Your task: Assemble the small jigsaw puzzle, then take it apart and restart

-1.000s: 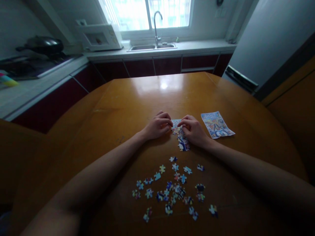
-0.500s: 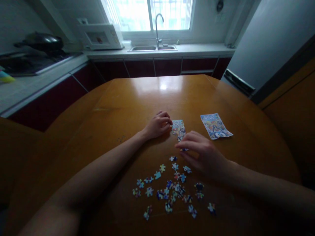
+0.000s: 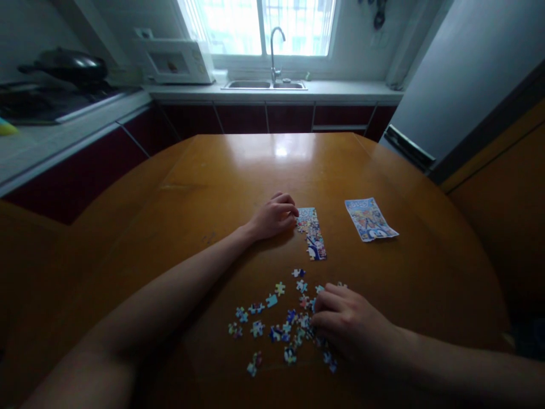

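A partly joined jigsaw puzzle [image 3: 315, 238] lies on the wooden table, its right column reaching further toward me than its left. My left hand [image 3: 279, 216] rests at its upper left edge, fingers curled and fingertips against it. Closer to me is a loose pile of puzzle pieces [image 3: 300, 332], several of them scattered around it. Over the pile's right side is my right hand [image 3: 347, 318], fingers bent down and drawn together among the pieces. Its fingertips are partly hidden, so whatever they pinch cannot be made out.
A printed picture sheet [image 3: 370, 218] lies right of the puzzle. The round wooden table [image 3: 238, 170] fills the middle. Beyond it are a counter with a sink [image 3: 249, 84], a microwave [image 3: 172, 62], a wok [image 3: 70, 65] on the stove, and a fridge [image 3: 451, 74] at right.
My right hand has moved from the puzzle's lower end toward me, down onto the loose pieces, uncovering the puzzle's lower part. My left hand stays at the puzzle's edge.
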`<state>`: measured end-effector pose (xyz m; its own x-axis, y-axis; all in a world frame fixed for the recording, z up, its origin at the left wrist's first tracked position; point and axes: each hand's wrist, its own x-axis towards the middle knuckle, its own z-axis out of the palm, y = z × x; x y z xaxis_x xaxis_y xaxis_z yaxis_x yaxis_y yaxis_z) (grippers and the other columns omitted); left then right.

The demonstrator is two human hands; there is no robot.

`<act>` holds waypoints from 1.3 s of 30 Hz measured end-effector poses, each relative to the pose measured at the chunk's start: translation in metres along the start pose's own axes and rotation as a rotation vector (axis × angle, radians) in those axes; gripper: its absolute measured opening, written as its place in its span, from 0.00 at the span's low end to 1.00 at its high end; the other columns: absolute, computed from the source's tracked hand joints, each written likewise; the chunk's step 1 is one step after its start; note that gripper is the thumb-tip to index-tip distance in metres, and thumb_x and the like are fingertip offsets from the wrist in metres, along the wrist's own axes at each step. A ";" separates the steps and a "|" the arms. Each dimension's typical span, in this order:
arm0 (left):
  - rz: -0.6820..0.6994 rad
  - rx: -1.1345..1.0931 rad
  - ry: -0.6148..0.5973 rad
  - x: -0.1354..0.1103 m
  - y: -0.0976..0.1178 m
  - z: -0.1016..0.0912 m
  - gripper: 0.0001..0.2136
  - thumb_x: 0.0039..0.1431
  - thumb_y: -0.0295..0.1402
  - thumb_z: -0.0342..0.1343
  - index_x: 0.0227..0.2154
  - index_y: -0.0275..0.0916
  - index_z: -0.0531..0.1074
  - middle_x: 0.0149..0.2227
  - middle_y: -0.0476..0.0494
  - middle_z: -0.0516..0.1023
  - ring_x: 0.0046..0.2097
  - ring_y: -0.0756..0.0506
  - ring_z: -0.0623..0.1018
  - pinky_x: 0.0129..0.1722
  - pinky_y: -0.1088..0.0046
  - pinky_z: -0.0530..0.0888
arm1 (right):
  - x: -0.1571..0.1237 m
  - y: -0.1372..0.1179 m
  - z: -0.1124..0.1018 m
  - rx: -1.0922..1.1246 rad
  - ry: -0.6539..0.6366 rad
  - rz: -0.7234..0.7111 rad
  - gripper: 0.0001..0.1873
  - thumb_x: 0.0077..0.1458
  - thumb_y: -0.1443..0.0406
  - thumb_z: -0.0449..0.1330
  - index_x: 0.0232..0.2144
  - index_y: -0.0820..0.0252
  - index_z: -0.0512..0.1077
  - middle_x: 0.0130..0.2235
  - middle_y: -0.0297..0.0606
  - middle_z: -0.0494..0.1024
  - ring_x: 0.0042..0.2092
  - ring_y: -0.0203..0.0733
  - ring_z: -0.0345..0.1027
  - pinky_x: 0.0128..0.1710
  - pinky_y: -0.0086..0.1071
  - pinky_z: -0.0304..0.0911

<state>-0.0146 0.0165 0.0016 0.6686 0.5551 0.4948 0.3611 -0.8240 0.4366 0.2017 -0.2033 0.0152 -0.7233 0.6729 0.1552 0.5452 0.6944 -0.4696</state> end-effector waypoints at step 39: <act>0.015 0.008 0.008 0.000 0.002 -0.001 0.06 0.60 0.28 0.56 0.33 0.40 0.78 0.36 0.44 0.73 0.43 0.45 0.70 0.46 0.66 0.71 | 0.047 0.031 -0.048 0.799 0.285 0.469 0.10 0.58 0.65 0.61 0.42 0.61 0.77 0.33 0.37 0.78 0.33 0.36 0.69 0.33 0.31 0.65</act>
<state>-0.0143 0.0149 0.0036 0.6690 0.5432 0.5073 0.3561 -0.8333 0.4228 0.2049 -0.1374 0.0497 -0.3183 0.9470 -0.0430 0.2273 0.0322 -0.9733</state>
